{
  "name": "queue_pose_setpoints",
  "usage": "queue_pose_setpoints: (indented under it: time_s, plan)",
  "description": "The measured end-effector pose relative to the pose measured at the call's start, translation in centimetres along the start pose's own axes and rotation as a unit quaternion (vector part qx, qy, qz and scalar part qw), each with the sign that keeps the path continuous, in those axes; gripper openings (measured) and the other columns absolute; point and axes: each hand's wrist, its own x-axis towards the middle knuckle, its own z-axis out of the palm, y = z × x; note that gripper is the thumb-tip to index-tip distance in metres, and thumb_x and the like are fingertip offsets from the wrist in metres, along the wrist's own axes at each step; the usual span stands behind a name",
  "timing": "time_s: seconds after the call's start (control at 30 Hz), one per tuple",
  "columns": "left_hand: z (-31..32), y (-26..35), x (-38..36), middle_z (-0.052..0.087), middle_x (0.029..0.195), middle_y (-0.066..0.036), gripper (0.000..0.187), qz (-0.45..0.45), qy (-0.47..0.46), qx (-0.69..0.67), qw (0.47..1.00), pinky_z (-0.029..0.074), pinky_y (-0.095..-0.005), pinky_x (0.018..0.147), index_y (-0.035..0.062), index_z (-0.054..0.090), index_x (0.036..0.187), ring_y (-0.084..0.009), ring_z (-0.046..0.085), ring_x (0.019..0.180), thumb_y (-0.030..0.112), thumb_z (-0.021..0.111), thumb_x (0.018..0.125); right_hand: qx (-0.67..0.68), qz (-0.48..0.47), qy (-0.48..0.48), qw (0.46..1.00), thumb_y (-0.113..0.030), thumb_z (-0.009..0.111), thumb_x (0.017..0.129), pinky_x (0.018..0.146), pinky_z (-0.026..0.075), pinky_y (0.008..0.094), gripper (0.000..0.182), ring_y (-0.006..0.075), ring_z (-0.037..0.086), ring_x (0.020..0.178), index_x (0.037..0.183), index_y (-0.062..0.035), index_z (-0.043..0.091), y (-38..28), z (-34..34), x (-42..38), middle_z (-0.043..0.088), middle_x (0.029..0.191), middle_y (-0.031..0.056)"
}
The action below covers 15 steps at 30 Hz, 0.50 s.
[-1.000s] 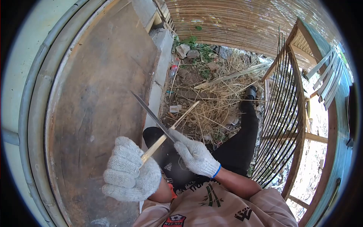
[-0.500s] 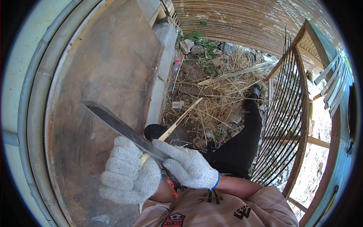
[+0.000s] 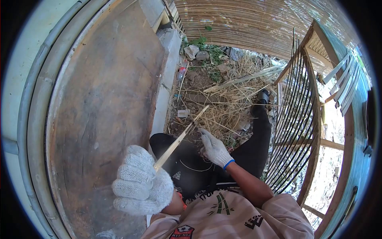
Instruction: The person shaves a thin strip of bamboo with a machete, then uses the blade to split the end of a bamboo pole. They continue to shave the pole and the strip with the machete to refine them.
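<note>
A white knitted glove covers my left hand (image 3: 143, 181), closed around the near end of a pale split bamboo strip (image 3: 175, 145). The strip points up and away from me, above my thigh. My right hand (image 3: 215, 148), in a white glove with a blue cuff, is farther out along the strip, on its right side, with fingers curled. A narrow dark shape (image 3: 193, 124) crosses the strip near those fingers. It looks like the knife seen nearly edge-on; its handle is hidden in my right hand.
A brown wooden board (image 3: 103, 99) with a pale concrete edge (image 3: 165, 79) is at my left. Straw (image 3: 234, 99) and stones (image 3: 191, 51) cover the ground ahead. Right of my outstretched leg (image 3: 258, 131) stands a slatted rack (image 3: 298, 119). A bamboo screen (image 3: 246, 24) closes the far side.
My right hand has moved away from my left, outward along the bamboo strip. The broad knife blade, plain to see before, has turned almost out of sight. My left hand keeps its hold.
</note>
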Motion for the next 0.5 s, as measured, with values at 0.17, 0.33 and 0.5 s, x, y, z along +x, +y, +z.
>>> queue_pose_setpoints:
  time_s: [0.17, 0.33, 0.5]
  plan:
    - [0.6, 0.5, 2.4, 0.039, 0.085, -0.008, 0.041, -0.074, 0.219, 0.216, 0.949, 0.033, -0.0421, 0.075, 0.0149, 0.039, 0.083, -0.0189, 0.036, 0.078, 0.041, 0.034, 0.115, 0.030, -0.069, 0.024, 0.997, -0.036, 0.044, 0.113, 0.082, 0.055, 0.0419, 0.052, 0.0324, 0.072, 0.082, 0.158, -0.0103, 0.047, -1.8, 0.0, -1.9, 0.070, 0.087, 0.0215]
    - [-1.3, 0.9, 2.3, 0.041, 0.080, -0.001, 0.041, -0.076, 0.248, 0.101, 0.960, 0.039, -0.0362, 0.064, 0.0138, 0.045, 0.091, -0.0195, 0.042, 0.069, 0.047, 0.037, 0.114, -0.004, -0.100, -0.026, 0.995, -0.033, 0.047, 0.112, 0.078, 0.055, 0.0414, 0.053, 0.0308, 0.071, 0.076, 0.158, -0.0070, 0.045, -8.8, -0.6, -4.3, 0.068, 0.082, 0.0210]
    - [-1.9, 2.6, 3.3, 0.035, 0.071, 0.000, 0.055, -0.061, 0.102, -0.091, 0.989, 0.030, -0.0334, 0.055, 0.0163, 0.039, 0.072, -0.0150, 0.030, 0.060, 0.052, 0.038, 0.114, 0.045, -0.200, -0.052, 0.977, -0.027, 0.048, 0.112, 0.081, 0.056, 0.0435, 0.051, 0.0363, 0.074, 0.086, 0.158, -0.0051, 0.045, -10.2, 0.2, -5.3, 0.072, 0.097, 0.0246]
